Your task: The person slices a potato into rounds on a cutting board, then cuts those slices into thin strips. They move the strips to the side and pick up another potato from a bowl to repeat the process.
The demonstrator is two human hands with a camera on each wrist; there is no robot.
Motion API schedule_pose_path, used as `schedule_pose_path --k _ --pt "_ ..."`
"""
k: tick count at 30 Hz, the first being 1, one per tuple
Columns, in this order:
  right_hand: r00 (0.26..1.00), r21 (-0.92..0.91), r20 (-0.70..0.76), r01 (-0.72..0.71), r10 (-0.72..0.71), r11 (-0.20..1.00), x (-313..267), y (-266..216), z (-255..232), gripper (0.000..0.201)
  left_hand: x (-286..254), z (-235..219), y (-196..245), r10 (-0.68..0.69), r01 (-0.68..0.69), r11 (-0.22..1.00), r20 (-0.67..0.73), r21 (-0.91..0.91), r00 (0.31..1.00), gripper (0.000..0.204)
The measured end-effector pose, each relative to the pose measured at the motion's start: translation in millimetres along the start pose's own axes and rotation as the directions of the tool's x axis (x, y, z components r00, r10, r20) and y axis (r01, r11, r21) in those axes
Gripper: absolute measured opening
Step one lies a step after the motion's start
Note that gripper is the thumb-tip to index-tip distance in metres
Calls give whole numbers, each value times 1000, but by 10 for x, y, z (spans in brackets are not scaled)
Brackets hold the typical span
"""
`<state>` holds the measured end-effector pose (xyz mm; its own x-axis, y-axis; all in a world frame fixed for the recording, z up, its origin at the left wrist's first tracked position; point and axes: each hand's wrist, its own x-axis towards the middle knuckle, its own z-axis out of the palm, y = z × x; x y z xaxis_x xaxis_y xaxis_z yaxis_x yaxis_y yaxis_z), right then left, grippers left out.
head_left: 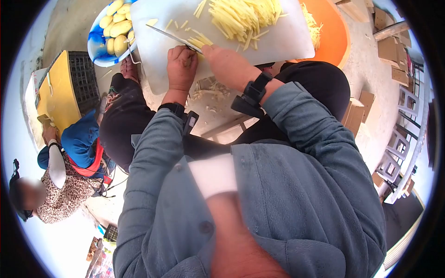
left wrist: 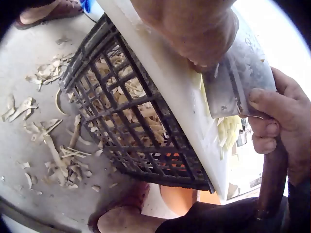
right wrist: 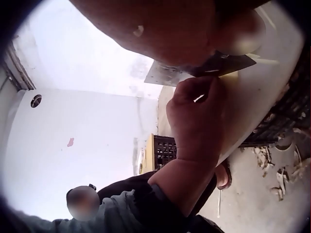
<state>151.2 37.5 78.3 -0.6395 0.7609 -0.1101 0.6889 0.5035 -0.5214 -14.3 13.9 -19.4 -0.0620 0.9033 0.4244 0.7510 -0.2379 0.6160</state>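
Observation:
My right hand (head_left: 229, 67) grips the wooden handle (left wrist: 272, 179) of a broad-bladed cleaver (head_left: 168, 35). The blade stands on edge over the white cutting board (head_left: 289, 44), right against the fingers of my left hand (head_left: 181, 68). Those fingers are curled and hold down a piece of potato (left wrist: 197, 82), mostly hidden under the hand. In the head view, a few cut potato strips (head_left: 200, 39) lie just beyond the blade. A large heap of potato strips (head_left: 241, 18) covers the far part of the board.
A blue-and-white basin (head_left: 96, 52) of peeled potatoes (head_left: 120, 28) stands at the left, an orange tub (head_left: 336, 32) with more strips at the right. Beneath the board is a black crate (left wrist: 141, 111) with peelings. Another person (head_left: 69, 194) sits at the left by a yellow board (head_left: 58, 88).

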Motion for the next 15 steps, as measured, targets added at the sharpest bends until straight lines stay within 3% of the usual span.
schedule_pose_path --k 11,15 --pt "1000 41 14 3 -3 999 144 74 88 16 4 20 -35 32 -32 1000 -19 2 999 15" --pt "999 76 -41 12 -9 997 139 104 123 17 6 -5 -49 36 -36 999 2 5 999 13"
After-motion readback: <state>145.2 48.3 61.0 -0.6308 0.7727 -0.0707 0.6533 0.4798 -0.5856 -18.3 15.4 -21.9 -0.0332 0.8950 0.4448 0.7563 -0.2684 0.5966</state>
